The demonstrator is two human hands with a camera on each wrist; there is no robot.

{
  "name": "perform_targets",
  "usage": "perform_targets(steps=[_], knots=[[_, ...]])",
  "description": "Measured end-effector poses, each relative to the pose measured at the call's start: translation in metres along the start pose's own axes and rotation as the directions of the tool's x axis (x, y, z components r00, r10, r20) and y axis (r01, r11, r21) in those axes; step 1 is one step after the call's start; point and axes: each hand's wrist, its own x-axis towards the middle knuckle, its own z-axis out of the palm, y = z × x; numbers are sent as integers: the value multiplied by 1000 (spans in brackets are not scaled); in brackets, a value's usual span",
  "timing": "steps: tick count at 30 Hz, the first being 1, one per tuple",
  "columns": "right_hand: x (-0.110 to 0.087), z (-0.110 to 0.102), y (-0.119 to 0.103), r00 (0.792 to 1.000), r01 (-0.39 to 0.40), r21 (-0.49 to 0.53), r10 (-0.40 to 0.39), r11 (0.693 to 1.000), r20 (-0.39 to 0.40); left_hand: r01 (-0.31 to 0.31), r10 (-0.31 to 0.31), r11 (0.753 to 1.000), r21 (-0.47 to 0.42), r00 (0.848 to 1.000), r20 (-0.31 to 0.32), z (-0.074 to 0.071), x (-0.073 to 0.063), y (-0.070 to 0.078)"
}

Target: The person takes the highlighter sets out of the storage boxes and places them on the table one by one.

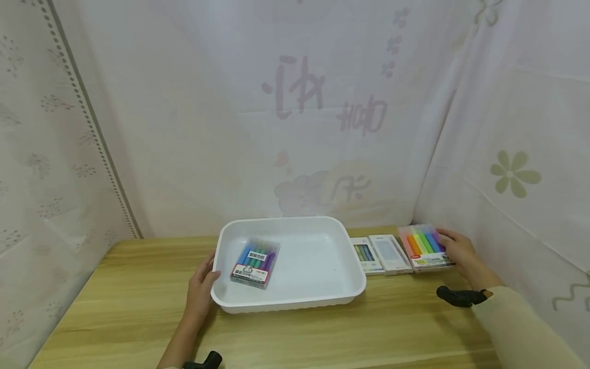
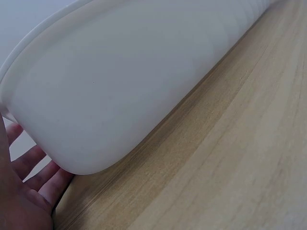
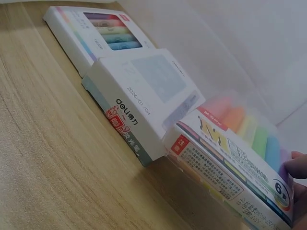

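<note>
My left hand [image 1: 199,293] holds the left rim of a white plastic tray [image 1: 309,271], thumb at the rim and fingers along the outer wall. In the left wrist view, the fingers [image 2: 45,175] spread against the tray's side. Inside the tray, towards its left, lies a clear pack of blue, green and purple pens [image 1: 255,262]. On the right, my right hand [image 1: 462,256] grips the right edge of a clear pack of rainbow-coloured highlighters [image 1: 424,245]. The right wrist view shows the thumb [image 3: 297,166] on that highlighter pack, which looks slightly tilted.
Two white boxes, a windowed one with coloured sticks [image 1: 367,259] and a plainer one [image 1: 391,254], lie side by side between the tray and the highlighters. Everything rests on a wooden table [image 1: 152,287]. Pale patterned cloth [image 1: 207,128] hangs behind and at both sides.
</note>
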Motion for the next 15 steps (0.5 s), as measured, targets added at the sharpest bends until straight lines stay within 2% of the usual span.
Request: perform_targets(steps=[6,15], knots=[[3,-3,4,1000,-8,-17,8,1000,-8,-7,7,999,-32,1000,9,0,0,2],[15,-2,9,999,-47,2,47,999,19,-6,6,1000,-30,1000,2,1,1,2]])
